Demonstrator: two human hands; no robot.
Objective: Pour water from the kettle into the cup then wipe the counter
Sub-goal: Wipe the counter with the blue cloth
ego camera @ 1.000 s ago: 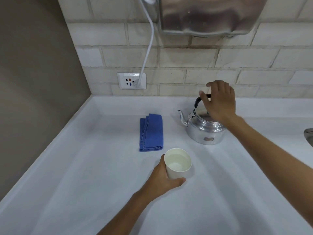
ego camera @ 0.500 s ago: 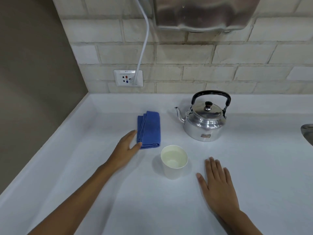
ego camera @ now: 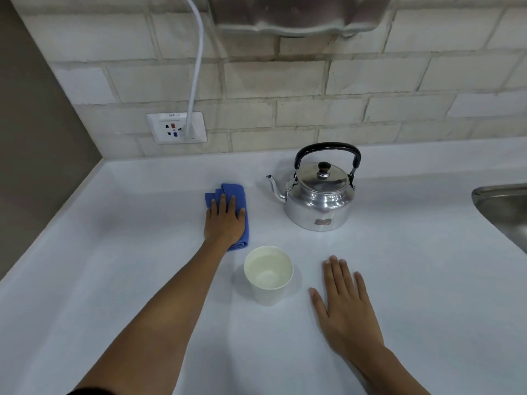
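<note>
A silver kettle (ego camera: pixel 318 198) with a black handle stands upright at the back of the white counter (ego camera: pixel 114 252), spout pointing left. A white paper cup (ego camera: pixel 268 273) holding water stands in front of it. A folded blue cloth (ego camera: pixel 238 195) lies left of the kettle. My left hand (ego camera: pixel 225 220) lies flat on top of the cloth, fingers spread, covering most of it. My right hand (ego camera: pixel 343 306) rests palm down on the counter to the right of the cup, holding nothing.
A steel sink rim (ego camera: pixel 502 201) shows at the right edge. A wall socket (ego camera: pixel 176 127) with a white cable plugged in sits on the brick backsplash. A metal appliance (ego camera: pixel 299 12) hangs above the kettle. A grey wall closes the left side.
My right hand let go of the kettle handle and came down flat on the counter. My left hand left the cup, reached to the blue cloth and now lies on it.
</note>
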